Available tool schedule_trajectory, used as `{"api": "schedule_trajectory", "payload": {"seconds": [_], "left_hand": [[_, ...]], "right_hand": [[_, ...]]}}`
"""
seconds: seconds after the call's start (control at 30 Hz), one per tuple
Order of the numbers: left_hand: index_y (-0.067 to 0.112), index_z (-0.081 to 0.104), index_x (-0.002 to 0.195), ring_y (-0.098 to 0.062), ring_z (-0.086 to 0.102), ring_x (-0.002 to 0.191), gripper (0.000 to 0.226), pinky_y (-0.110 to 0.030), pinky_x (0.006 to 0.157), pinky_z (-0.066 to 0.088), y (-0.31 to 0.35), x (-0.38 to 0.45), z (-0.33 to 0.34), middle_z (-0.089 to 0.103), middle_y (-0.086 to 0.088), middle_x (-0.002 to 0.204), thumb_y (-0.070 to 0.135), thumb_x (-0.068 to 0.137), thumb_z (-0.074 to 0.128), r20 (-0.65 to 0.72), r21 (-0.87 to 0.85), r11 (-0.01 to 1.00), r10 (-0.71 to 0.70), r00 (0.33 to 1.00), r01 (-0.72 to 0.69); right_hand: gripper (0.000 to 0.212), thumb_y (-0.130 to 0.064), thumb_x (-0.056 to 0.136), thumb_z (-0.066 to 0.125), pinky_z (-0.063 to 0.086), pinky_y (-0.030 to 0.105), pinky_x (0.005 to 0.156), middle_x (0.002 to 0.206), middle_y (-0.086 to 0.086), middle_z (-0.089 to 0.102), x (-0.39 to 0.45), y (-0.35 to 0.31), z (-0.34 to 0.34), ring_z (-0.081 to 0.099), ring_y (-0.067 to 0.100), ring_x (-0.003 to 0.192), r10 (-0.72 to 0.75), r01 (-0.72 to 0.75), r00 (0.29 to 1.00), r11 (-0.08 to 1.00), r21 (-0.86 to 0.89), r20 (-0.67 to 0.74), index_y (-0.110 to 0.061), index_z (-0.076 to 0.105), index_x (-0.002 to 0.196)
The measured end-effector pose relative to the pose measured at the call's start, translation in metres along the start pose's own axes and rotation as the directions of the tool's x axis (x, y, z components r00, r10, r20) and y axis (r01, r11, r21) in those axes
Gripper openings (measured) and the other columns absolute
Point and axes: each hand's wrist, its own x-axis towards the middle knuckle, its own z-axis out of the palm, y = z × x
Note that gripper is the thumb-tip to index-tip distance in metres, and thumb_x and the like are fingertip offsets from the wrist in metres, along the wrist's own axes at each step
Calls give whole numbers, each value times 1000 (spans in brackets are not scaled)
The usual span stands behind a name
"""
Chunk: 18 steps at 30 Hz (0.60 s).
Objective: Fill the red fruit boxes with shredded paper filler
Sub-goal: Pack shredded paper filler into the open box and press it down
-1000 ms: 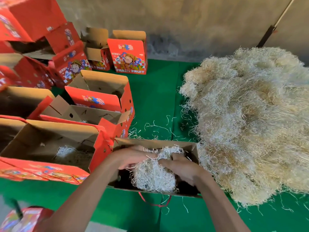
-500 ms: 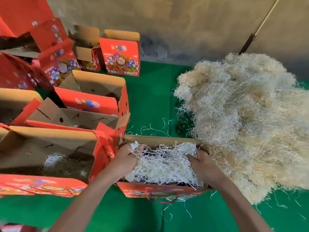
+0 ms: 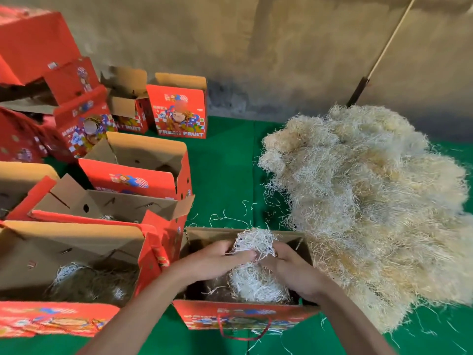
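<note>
Big shredded-paper heap (image 3: 371,201) touches open red box (image 3: 245,316) on its right side; filled box (image 3: 76,272) just to the left. Left hand (image 3: 217,260) & right hand (image 3: 291,267), fingers curled, grip white paper wad (image 3: 253,278) inside box.

This looks like a small fruit-packing workroom, plain and makeshift. A bench (image 3: 225,170) covered in green cloth stands against a bare, stained concrete wall (image 3: 256,47). Many open red cartons printed "FRESH FRUIT" (image 3: 179,111) crowd the bench's left side and far-left corner, some stacked. A large heap of pale shredded paper filler (image 3: 371,201) takes up its right side, with loose strands scattered on the cloth. A long-handled stick (image 3: 378,57) leans on the wall.
</note>
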Motion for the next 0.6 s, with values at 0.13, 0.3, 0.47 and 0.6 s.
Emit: {"api": "schedule_trajectory", "payload": {"seconds": [0.13,0.3,0.47,0.6], "left_hand": [[10,18,157,-13,48,126,132,-30,101,41,-2,8,4,46,-2,144,101,63,37,-9,35,997,-61,998,62],[27,51,119,-1,45,79,94,-15,72,38,-13,11,-5,48,12,94,100,59,47,-26,66,996,-63,998,64],[21,55,117,-6,52,109,95,-35,112,39,-22,17,-12,56,11,113,96,59,56,-9,-74,996,-57,998,56],[18,54,136,-16,53,119,110,-42,105,44,-30,14,-25,53,16,119,94,57,60,-43,-168,984,-72,997,64]], "right_hand": [[40,-56,99,46,39,30,55,70,-15,32,11,2,3,59,9,60,104,-106,993,993,-52,-48,-18,51,110],[47,-45,103,47,24,18,37,44,-12,28,7,10,-7,25,7,36,-25,22,999,991,-130,-26,-26,50,61],[32,-25,107,44,27,17,36,48,-12,39,7,16,-23,30,2,36,16,-27,998,985,-169,-67,-9,52,80],[30,-17,106,41,32,16,42,60,-5,42,7,18,-29,35,-2,38,-4,-47,985,955,-292,-171,-13,48,77]]}}
